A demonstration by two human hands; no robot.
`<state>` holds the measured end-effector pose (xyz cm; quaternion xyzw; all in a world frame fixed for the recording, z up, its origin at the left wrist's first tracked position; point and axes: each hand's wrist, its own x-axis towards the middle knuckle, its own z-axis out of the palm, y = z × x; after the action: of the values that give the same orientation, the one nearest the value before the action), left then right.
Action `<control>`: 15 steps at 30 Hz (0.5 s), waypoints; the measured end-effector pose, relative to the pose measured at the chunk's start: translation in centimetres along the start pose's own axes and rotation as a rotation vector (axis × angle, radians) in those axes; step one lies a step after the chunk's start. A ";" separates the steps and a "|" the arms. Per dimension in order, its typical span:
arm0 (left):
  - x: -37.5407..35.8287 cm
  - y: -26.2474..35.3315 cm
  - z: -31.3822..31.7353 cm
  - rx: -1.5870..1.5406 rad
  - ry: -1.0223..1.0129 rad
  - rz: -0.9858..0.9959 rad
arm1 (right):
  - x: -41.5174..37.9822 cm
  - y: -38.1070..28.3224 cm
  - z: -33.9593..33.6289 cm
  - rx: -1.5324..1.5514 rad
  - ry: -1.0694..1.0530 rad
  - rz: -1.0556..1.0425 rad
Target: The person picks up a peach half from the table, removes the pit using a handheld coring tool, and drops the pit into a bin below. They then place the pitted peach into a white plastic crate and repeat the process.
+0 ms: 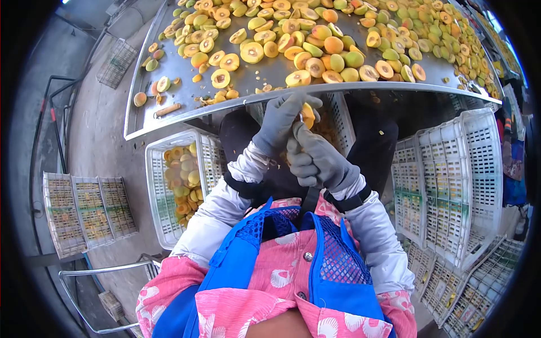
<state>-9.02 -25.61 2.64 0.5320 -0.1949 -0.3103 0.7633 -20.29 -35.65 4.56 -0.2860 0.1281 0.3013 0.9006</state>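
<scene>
My left hand [284, 121], in a grey glove, is closed around a yellow peach half [307, 115] just below the table's near edge. Close beneath it, my right hand [320, 159], also gloved in grey, has its fingers curled in a fist. A thin metal tip [301, 118] shows between the right hand and the fruit; its handle is hidden in the fist. Many cut peach halves [252, 52] lie on the metal table [194, 115] in front, some with their stones showing.
A white crate [160, 211] of peach halves stands at my left. Stacked white crates [445, 186] rise at my right, with more crates [90, 214] farther left. A wooden-handled tool [167, 110] lies near the table's left corner. A metal frame [107, 270] stands lower left.
</scene>
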 end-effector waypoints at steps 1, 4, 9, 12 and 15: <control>-0.2 -0.3 -0.1 -0.002 0.001 -0.007 | 0.1 0.1 -0.4 0.028 -0.030 0.020; -0.1 -0.5 -0.2 0.199 0.063 -0.011 | 0.3 0.5 -1.4 0.093 -0.119 0.040; 0.2 -1.9 0.6 0.009 0.244 -0.191 | 0.5 1.1 -0.9 -0.012 0.053 -0.040; -0.3 -1.8 0.1 0.167 0.096 -0.094 | 0.5 2.0 -2.0 0.123 -0.012 0.059; -0.3 -1.8 -0.2 0.043 0.045 -0.111 | 1.3 2.6 -2.9 0.251 -0.256 -0.032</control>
<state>-9.64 -25.72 0.86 0.5650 -0.1544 -0.3357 0.7377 -21.06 -35.04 0.61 -0.1325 0.0445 0.3024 0.9429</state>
